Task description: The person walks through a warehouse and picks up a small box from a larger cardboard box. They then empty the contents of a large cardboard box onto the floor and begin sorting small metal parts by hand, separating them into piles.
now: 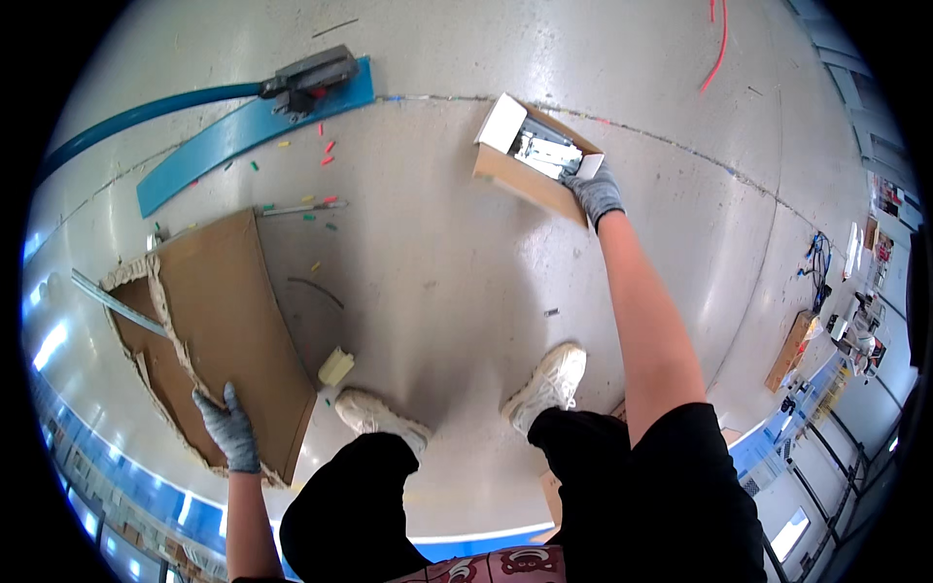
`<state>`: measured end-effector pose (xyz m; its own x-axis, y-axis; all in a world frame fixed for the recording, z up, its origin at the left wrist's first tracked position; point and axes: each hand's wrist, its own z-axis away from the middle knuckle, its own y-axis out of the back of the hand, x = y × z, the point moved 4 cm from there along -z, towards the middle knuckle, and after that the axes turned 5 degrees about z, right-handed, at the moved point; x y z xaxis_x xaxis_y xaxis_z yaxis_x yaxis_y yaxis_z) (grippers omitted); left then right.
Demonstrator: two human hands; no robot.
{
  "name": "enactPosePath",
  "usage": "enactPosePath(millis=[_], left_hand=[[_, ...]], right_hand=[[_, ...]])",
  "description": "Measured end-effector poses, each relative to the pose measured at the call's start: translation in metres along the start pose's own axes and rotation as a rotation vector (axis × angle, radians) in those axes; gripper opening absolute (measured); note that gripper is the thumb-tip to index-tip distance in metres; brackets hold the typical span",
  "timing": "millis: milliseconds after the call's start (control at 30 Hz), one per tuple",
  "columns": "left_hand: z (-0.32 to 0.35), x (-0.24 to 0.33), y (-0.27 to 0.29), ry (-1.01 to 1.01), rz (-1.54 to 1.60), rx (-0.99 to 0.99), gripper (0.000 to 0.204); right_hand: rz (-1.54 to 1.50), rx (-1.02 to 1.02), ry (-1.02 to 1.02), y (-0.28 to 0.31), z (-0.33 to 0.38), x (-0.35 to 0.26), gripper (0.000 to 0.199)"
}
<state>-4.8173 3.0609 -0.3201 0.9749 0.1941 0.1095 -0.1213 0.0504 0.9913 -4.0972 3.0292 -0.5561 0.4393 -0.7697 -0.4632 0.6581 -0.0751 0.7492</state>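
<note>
My left hand (229,429), in a grey glove, grips the lower edge of a large open brown cardboard box (219,321) that stands tilted on the floor at the left. My right hand (595,192), also gloved in grey, reaches far forward and holds the near rim of a small open cardboard box (515,175) with white flaps. White and metal parts lie inside the small box. Both my white shoes (549,384) stand on the pale concrete floor between the two boxes.
A blue strip (243,131) with a grey tool (306,76) and a blue hose lies at the upper left. Small coloured bits are scattered near it. A small cream block (336,367) lies by my left foot. Benches and cardboard stand at the right edge.
</note>
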Motion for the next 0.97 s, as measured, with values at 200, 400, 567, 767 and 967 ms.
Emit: enactPosePath(millis=[200, 400, 567, 767, 967], left_hand=[[-0.010, 0.034, 0.010, 0.043, -0.074, -0.127, 0.070], [-0.006, 0.030, 0.018, 0.007, -0.015, -0.318, 0.068], [-0.006, 0.107, 0.110, -0.231, -0.297, -0.495, 0.064], [0.052, 0.038, 0.183, -0.398, 0.073, -0.949, 0.031], [0.071, 0.132, 0.282, -0.027, 0.563, -1.332, 0.026]], right_hand=[[-0.159, 0.112, -0.147, 0.016, 0.098, 0.010, 0.054], [-0.244, 0.034, -0.287, 0.068, 0.278, 0.074, 0.047], [0.018, 0.087, -0.364, 0.198, 0.469, 0.122, 0.051], [-0.243, 0.011, -0.614, 0.304, 0.627, 0.141, 0.050], [-0.205, -0.032, -0.876, 0.370, 0.696, 0.109, 0.042]])
